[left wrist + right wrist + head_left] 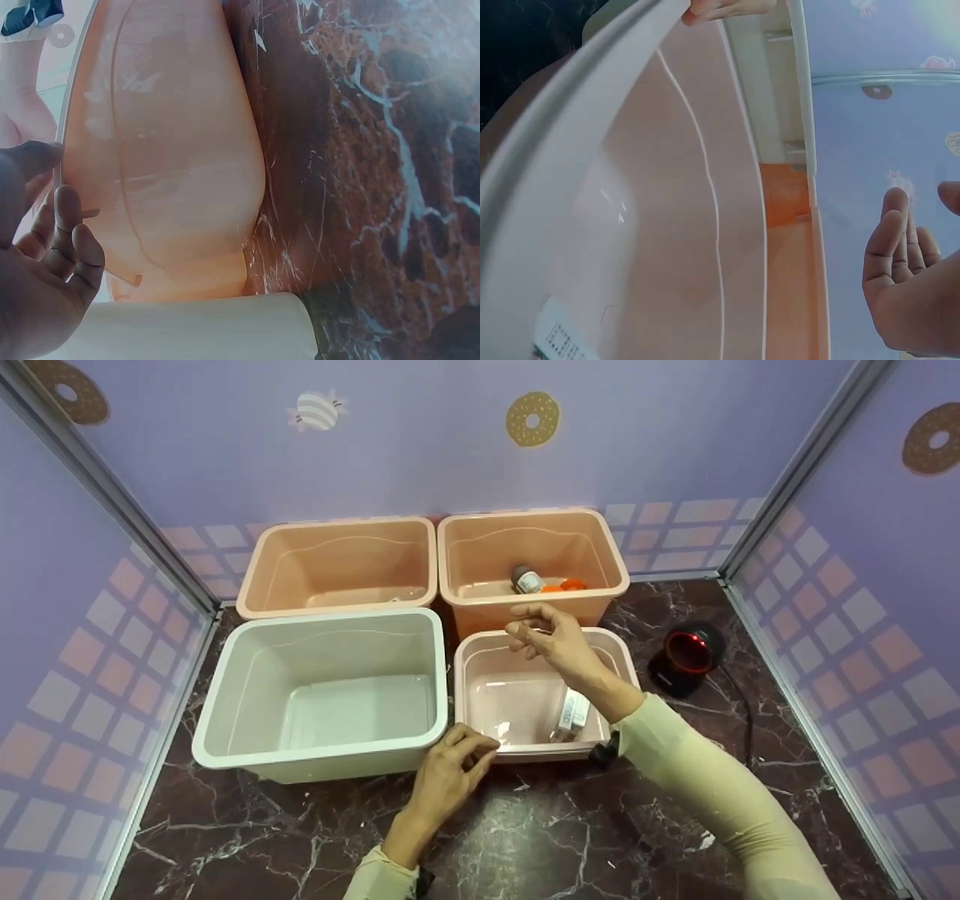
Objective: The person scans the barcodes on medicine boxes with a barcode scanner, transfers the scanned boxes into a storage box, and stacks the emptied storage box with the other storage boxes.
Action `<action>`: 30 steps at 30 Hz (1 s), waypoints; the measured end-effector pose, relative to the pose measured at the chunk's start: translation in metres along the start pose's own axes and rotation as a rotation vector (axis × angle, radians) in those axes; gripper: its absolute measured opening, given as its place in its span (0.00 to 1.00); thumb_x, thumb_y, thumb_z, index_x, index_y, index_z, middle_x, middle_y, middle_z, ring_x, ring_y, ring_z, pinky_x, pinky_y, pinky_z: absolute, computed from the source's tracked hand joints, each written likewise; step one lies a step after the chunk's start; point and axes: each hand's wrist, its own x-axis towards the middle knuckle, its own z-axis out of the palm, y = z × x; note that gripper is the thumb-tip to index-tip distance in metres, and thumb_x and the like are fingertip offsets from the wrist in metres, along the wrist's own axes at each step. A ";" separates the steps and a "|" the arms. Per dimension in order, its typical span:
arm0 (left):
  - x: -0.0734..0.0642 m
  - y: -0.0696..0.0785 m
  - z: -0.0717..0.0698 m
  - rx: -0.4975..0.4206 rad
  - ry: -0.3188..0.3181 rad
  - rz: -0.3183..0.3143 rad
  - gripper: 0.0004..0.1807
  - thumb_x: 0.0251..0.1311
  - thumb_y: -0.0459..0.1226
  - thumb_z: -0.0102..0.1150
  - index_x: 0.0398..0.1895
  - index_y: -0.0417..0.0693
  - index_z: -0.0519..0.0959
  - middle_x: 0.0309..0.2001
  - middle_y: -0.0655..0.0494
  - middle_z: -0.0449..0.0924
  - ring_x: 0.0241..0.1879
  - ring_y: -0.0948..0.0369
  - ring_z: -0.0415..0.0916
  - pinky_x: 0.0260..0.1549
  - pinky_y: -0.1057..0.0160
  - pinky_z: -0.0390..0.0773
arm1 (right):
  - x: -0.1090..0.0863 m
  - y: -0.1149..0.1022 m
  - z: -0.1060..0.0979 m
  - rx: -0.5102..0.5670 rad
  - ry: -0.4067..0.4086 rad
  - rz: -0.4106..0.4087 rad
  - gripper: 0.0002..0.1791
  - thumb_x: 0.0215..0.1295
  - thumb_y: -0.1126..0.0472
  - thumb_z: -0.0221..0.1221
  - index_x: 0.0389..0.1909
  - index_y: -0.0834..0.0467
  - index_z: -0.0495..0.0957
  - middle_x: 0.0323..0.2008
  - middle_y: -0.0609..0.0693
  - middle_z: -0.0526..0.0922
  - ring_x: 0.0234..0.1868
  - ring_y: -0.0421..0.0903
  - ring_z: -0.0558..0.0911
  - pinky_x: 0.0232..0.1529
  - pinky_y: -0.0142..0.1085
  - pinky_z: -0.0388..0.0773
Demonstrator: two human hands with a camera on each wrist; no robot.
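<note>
My left hand (446,772) is at the front left corner of the small pink bin (480,660). In the left wrist view its thumb and fingers (67,206) pinch the bin's rim. Above the same bin hovers my right hand (562,649), with loosely bent fingers and nothing in them. The right wrist view also shows that hand (907,277) apart from the rim. Inside the pink bin, at its right side, lie small white boxes (571,711); a printed label (562,334) shows at the lower left of the right wrist view.
Left of the pink bin stands a large pale green bin (319,761). Behind are two orange bins, one (337,529) on the left and one (532,521) holding a dark bottle (527,580) and orange items (566,586). A black scanner (686,656) with cable stands right.
</note>
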 end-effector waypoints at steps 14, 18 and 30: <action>0.000 -0.001 0.001 -0.013 0.018 0.024 0.04 0.61 0.38 0.69 0.38 0.54 0.86 0.35 0.61 0.77 0.26 0.63 0.78 0.26 0.76 0.77 | -0.013 0.015 -0.024 -0.050 0.012 0.046 0.24 0.67 0.62 0.63 0.59 0.71 0.71 0.43 0.55 0.84 0.34 0.41 0.86 0.32 0.30 0.80; -0.001 -0.001 0.001 -0.008 0.016 0.020 0.05 0.60 0.38 0.69 0.38 0.54 0.86 0.34 0.61 0.78 0.26 0.65 0.77 0.27 0.77 0.76 | -0.015 0.019 -0.031 -0.084 0.013 0.046 0.22 0.67 0.61 0.64 0.56 0.70 0.74 0.40 0.51 0.85 0.33 0.40 0.86 0.30 0.30 0.79; -0.001 0.000 -0.001 0.002 -0.009 -0.005 0.05 0.61 0.39 0.68 0.39 0.54 0.86 0.35 0.62 0.78 0.27 0.68 0.76 0.28 0.76 0.77 | -0.020 0.033 -0.054 -0.217 -0.030 0.041 0.17 0.64 0.65 0.65 0.50 0.70 0.78 0.38 0.49 0.86 0.36 0.40 0.85 0.33 0.28 0.81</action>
